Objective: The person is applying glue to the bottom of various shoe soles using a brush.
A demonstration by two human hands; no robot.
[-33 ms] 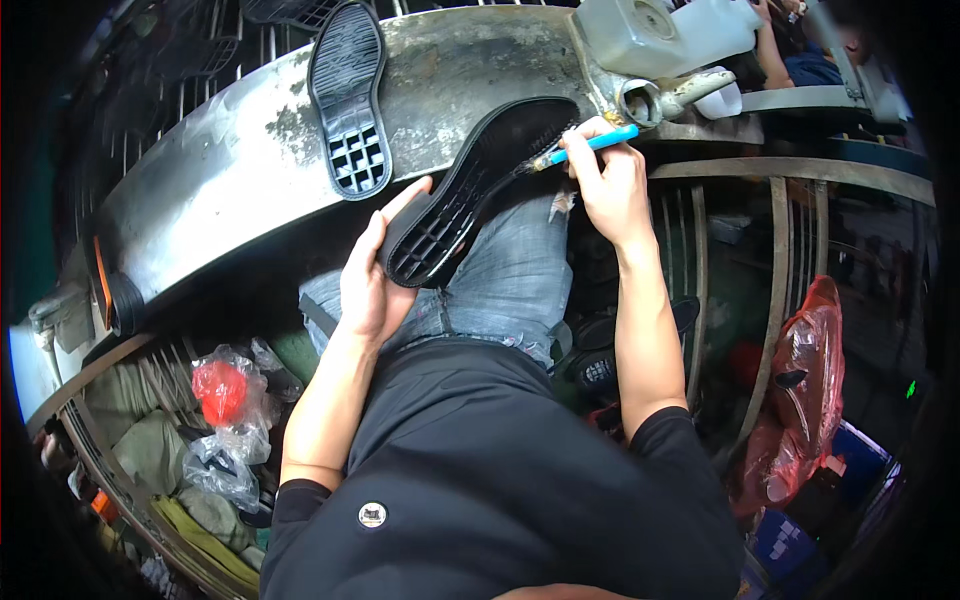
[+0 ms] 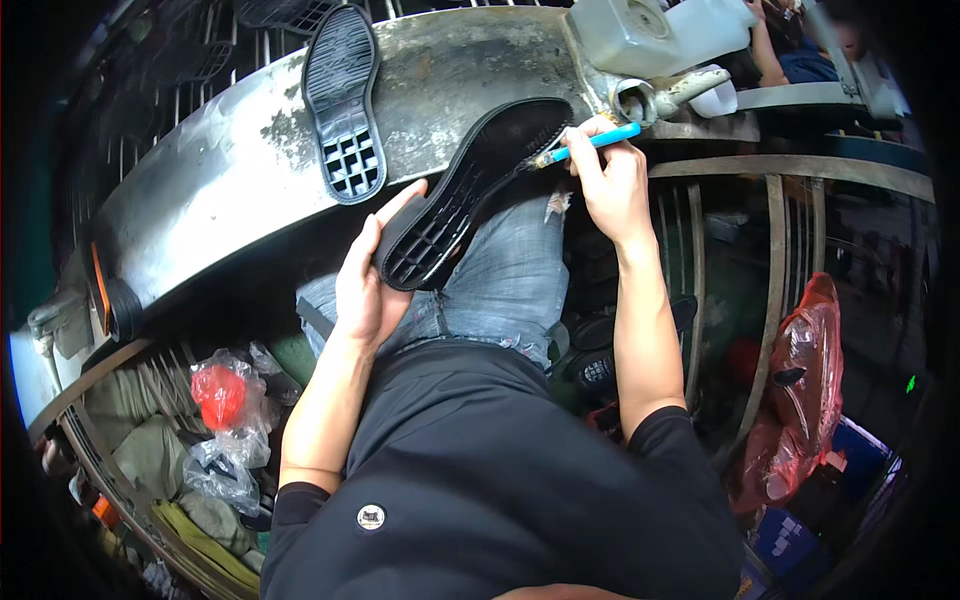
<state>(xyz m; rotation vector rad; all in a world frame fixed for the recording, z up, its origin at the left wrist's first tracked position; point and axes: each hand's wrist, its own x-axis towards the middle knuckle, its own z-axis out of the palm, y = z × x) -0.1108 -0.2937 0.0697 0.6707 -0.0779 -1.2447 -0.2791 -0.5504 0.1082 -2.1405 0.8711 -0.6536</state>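
Note:
My left hand (image 2: 368, 285) is closed round the heel end of a black shoe sole (image 2: 455, 205), which lies tilted over my lap with its hollow inner side up. Its toe end reaches over the edge of the metal worktop. In my right hand (image 2: 612, 190) is a thin brush with a blue handle (image 2: 612, 136), pinched between the fingers. The bristle end meets the sole's right-hand rim near the toe half. A second black sole (image 2: 342, 100), with a square grid in its heel, lies on the worktop (image 2: 235, 165) beyond my left hand.
Translucent plastic containers (image 2: 628, 38) and a metal pipe end (image 2: 635, 102) are at the far right of the worktop. Metal rails (image 2: 775, 300) stand on my right, near a red plastic bag (image 2: 800, 390). Clear and red bags (image 2: 220, 395) lie left. Another person's arm (image 2: 768, 50) shows at top right.
Both hands keep the same hold. The brush tip has shifted very slightly along the sole's rim toward the toe; the view has moved a little.

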